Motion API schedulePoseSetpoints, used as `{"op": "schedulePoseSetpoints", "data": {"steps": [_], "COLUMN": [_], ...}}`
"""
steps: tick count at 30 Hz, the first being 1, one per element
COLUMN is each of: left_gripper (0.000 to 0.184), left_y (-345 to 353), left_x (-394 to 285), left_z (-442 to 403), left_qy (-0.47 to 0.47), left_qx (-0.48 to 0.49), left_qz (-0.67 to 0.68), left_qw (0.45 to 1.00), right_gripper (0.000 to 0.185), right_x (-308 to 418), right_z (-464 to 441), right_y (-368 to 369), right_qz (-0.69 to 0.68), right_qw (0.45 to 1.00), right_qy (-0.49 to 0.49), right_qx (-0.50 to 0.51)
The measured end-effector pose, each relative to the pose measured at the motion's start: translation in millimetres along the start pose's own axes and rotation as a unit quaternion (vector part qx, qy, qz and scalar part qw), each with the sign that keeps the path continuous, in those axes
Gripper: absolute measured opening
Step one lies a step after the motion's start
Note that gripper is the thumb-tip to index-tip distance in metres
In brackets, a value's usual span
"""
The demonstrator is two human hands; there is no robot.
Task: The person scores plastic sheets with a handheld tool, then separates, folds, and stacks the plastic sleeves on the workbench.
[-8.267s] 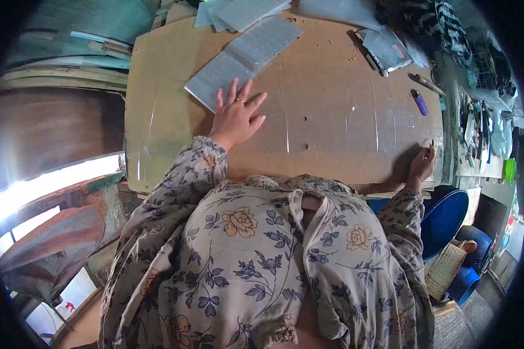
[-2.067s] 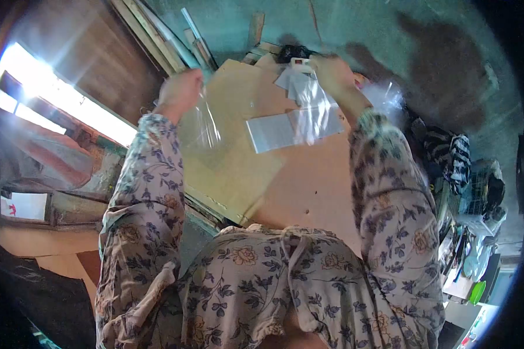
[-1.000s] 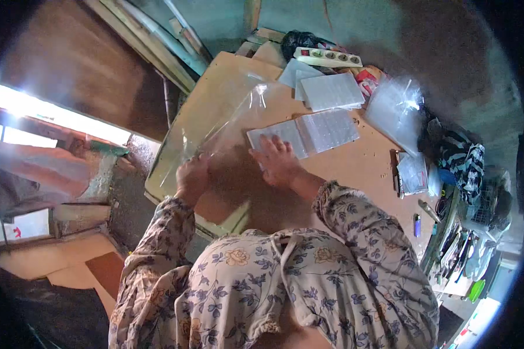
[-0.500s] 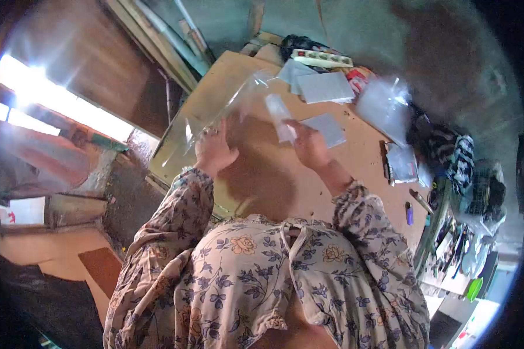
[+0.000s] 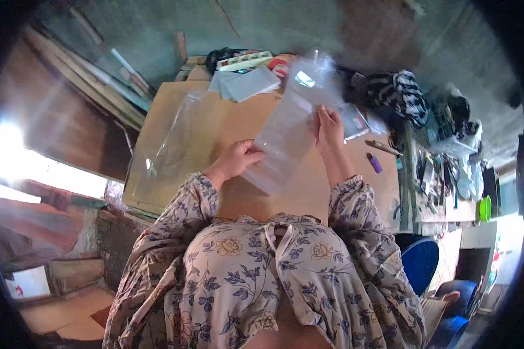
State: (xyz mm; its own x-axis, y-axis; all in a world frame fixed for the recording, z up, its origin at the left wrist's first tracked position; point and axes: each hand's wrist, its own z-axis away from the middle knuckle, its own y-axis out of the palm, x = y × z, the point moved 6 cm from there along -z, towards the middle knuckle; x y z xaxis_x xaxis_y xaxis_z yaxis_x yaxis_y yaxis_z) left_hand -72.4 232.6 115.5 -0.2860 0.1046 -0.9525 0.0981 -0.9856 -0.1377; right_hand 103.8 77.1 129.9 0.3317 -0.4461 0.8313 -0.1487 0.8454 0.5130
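A translucent plastic sheet (image 5: 288, 136) is stretched at a slant between my two hands over the tan board. Its left edge is pinched by my left hand (image 5: 237, 159), thumb on top. My right hand (image 5: 329, 125) grips the sheet's right edge, fingers closed on it. Another clear plastic piece (image 5: 172, 136) lies on the left part of the board (image 5: 215, 200). Beyond my hands is a stack of pale sheets (image 5: 250, 85) at the board's far edge.
A white power strip (image 5: 245, 60) lies behind the stack. On the right are a purple lighter (image 5: 374, 163), a knife-like tool (image 5: 383, 147), a packet (image 5: 354, 123) and striped cloth (image 5: 410, 98). A blue barrel (image 5: 420, 264) stands below the board's right side.
My right hand has let go of the small folded sheet and moved right. Both hands have come to hold a larger translucent sheet. The view has turned to the right.
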Motion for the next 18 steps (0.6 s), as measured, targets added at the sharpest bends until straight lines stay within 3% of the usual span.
{"op": "schedulePoseSetpoints", "data": {"steps": [2, 7, 8, 9, 10, 12, 13, 14, 15, 16, 18], "left_gripper": [0.025, 0.027, 0.032, 0.037, 0.037, 0.046, 0.049, 0.039, 0.03, 0.03, 0.039], "left_y": [-1, 13, 7, 13, 29, 57, 68, 76, 91, 91, 93], "left_x": [10, 17, 0, -24, -38, -94, -118, -121, -116, -115, -99], "left_z": [-3, -9, -12, -3, -5, 14, 24, 14, 6, 3, -6], "left_qy": [0.004, -0.044, 0.088, 0.214, 0.217, 0.349, 0.392, 0.296, 0.178, 0.179, 0.066], "left_qx": [0.022, 0.028, -0.156, -0.326, -0.324, -0.328, -0.326, -0.195, -0.048, -0.047, -0.02], "left_qz": [-0.001, 0.04, -0.153, -0.33, -0.331, -0.254, -0.228, -0.037, 0.156, 0.156, 0.261], "left_qw": [1.0, 0.998, 0.972, 0.859, 0.859, 0.84, 0.829, 0.934, 0.97, 0.97, 0.963], "right_gripper": [0.009, 0.009, 0.01, 0.01, 0.009, 0.008, 0.008, 0.008, 0.016, 0.016, 0.016], "right_x": [15, 46, 46, 50, 53, 51, 52, 53, 58, 61, 76], "right_z": [11, 46, 45, 49, 54, 63, 70, 76, 86, 93, 108], "right_y": [-8, -6, -10, -9, -7, -4, 5, 12, 17, 18, 25], "right_qz": [0.116, 0.064, 0.071, 0.069, 0.123, 0.175, 0.223, 0.27, 0.309, 0.309, 0.399], "right_qw": [0.991, 0.986, 0.984, 0.985, 0.984, 0.98, 0.964, 0.94, 0.926, 0.926, 0.858], "right_qy": [0.056, 0.076, 0.067, 0.063, 0.044, 0.023, -0.046, -0.112, -0.103, -0.104, -0.258], "right_qx": [0.048, 0.131, 0.148, 0.146, 0.121, 0.096, 0.136, 0.174, 0.191, 0.19, 0.194]}}
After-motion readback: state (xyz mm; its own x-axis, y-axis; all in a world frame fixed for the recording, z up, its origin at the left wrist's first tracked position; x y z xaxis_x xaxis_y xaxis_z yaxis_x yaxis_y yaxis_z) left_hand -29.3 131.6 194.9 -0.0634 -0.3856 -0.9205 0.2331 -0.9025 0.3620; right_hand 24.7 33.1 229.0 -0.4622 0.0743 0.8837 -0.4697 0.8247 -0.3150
